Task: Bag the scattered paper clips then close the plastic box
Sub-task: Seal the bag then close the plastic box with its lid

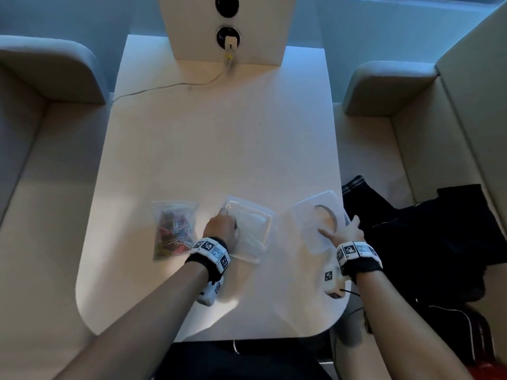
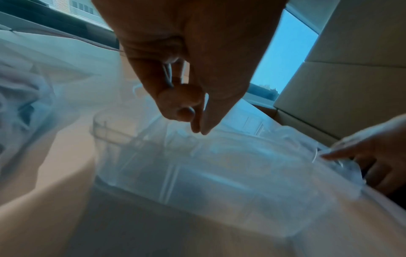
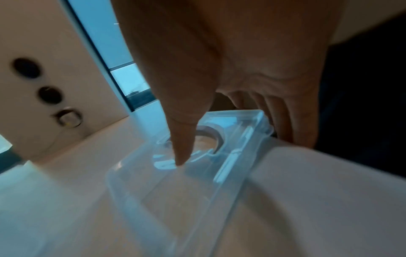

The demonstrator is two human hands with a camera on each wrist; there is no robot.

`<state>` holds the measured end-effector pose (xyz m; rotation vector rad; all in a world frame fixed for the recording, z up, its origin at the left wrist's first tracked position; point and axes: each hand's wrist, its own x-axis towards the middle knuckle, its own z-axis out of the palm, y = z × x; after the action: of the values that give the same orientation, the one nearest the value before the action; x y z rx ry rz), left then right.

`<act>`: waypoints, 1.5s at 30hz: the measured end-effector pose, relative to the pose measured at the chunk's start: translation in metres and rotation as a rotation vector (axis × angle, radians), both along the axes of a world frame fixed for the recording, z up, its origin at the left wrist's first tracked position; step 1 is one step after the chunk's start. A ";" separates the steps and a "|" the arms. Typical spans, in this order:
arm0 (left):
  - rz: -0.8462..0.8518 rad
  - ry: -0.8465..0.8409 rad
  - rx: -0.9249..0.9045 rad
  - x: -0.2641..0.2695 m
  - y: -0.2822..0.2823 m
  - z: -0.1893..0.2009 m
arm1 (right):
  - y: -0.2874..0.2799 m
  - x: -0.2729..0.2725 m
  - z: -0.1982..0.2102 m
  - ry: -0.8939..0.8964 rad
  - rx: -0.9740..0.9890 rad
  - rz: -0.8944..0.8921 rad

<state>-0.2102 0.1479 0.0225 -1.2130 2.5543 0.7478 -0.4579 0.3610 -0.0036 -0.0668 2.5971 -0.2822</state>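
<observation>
Two clear plastic pieces sit on the white table [image 1: 219,133], and the bag of paper clips [image 1: 174,229] lies furthest left, flat, with the colourful clips inside it. No loose clips show on the table, so the bagging looks done. Next comes the left hand [image 1: 222,224]. Its fingers are curled at the near left edge of the plastic box [image 1: 251,229], and in the left wrist view the fingertips [image 2: 186,113] are bunched together just above the box. I cannot tell if they hold anything. The box is open on top and sits in the middle. Further right, near the table edge, lies the lid [image 1: 318,220], apart from the box. The right hand [image 1: 344,231] is on it, thumb [image 3: 182,147] pressing down on top and the other fingers reaching over the far side, so it seems to be taking hold. The lid lies to the right of the box, so the right hand is nearer and would carry it left, then turn it to match the box
</observation>
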 end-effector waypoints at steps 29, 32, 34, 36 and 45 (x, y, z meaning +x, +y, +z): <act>0.346 0.307 0.492 0.058 -0.024 0.010 | -0.065 0.100 0.062 -0.504 -0.834 0.339; 0.358 0.349 0.455 0.065 -0.020 0.011 | -0.075 0.109 0.054 -0.397 -0.784 0.340; 0.379 0.379 0.300 0.068 -0.019 0.011 | -0.084 0.115 0.048 -0.360 -0.758 0.279; 0.354 0.394 0.153 0.074 -0.019 0.011 | -0.091 0.121 0.044 -0.314 -0.704 0.223; 0.258 0.234 0.161 0.076 -0.025 -0.002 | -0.101 0.147 0.034 -0.247 -0.326 0.197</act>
<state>-0.1344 0.1226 0.0210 -1.4966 2.4779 1.1911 -0.3106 0.2603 0.0305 -0.3759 2.2585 -0.5989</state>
